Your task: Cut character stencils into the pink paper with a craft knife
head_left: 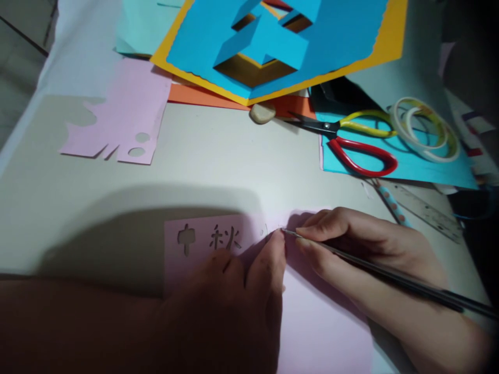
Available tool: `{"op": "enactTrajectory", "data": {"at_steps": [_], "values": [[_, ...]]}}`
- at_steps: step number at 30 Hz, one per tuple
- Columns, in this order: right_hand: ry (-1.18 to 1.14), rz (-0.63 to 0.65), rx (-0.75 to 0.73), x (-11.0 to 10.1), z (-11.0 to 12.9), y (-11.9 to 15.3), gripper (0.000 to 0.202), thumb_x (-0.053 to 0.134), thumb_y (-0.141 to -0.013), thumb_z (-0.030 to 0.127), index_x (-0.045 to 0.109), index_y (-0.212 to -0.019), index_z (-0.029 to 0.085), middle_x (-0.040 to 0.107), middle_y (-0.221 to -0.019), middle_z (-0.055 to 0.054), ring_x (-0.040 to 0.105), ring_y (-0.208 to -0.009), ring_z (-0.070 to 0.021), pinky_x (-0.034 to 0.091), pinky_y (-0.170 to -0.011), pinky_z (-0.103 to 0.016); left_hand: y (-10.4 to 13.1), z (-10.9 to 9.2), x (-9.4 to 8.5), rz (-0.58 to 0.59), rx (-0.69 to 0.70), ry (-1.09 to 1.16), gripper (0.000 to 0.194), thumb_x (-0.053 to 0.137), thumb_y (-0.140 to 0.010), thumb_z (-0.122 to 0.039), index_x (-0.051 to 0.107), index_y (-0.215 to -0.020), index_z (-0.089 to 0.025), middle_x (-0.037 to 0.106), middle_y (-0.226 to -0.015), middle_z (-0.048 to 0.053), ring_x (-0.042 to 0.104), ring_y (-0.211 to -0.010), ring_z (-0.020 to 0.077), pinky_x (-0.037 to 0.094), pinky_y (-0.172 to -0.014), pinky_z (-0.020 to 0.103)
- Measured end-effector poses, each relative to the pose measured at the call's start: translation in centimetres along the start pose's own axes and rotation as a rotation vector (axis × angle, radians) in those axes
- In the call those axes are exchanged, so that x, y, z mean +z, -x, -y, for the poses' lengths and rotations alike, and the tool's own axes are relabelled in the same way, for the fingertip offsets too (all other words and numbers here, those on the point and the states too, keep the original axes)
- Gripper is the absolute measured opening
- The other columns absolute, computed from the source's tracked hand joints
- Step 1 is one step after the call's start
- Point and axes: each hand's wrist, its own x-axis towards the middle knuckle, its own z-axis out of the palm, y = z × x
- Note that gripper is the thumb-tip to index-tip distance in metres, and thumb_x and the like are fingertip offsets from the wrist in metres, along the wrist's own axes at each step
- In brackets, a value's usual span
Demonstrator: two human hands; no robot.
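A sheet of pale purple paper (323,332) lies in front of me, with two Chinese characters cut through near its upper left edge and small marks to their right. My left hand (237,296) rests on the sheet, fingers bent but apart, pressing it down; one fingertip is beside the tool's point. Between the thumb and fingers of my right hand (358,244) is a slim dark craft knife (374,264), held like a pen. Its metal tip touches the paper at the marks. The left forearm's shadow darkens part of the sheet.
A blue and yellow pop-up card (335,47) stands at the back. Red-and-yellow-handled scissors (331,129), tape rolls (440,145), a stone (262,113) and a clear ruler (424,210) lie to the right. A cut purple scrap (125,109) lies left on the table (218,156).
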Motion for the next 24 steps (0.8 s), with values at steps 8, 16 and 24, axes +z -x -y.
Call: {"op": "enactTrajectory", "data": {"at_steps": [8,16,24], "values": [[0.026,0.028,-0.046,0.1,-0.1,0.2,0.007,0.078,-0.082,0.03,0.075,-0.076,0.028,0.081,-0.089,0.0,0.077,-0.08,-0.0198,0.06,-0.062,-0.023,-0.5,0.0,-0.9,0.146,0.167,-0.076,0.051,0.034,-0.091,-0.004,0.054,-0.138,0.0,0.054,-0.147,0.023,0.072,-0.108,0.0348,0.062,-0.072,0.046],[0.055,0.037,-0.113,0.0,-0.7,-0.2,0.008,0.08,-0.078,0.033,0.076,-0.073,0.029,0.081,-0.087,-0.001,0.077,-0.078,-0.0222,0.058,-0.055,-0.026,-0.4,0.1,-1.1,0.137,0.181,-0.086,0.049,0.033,-0.092,-0.005,0.057,-0.134,-0.002,0.058,-0.144,0.021,0.073,-0.108,0.0325,0.062,-0.075,0.046],[0.029,-0.075,-0.071,0.0,-0.5,0.1,0.013,0.078,-0.078,0.022,0.071,-0.069,0.027,0.081,-0.083,0.003,0.076,-0.071,-0.0164,0.057,-0.056,-0.02,-0.4,0.0,-1.3,0.156,0.163,-0.088,0.044,0.033,-0.1,-0.011,0.057,-0.135,-0.005,0.053,-0.149,0.02,0.07,-0.116,0.0312,0.064,-0.077,0.045]]}}
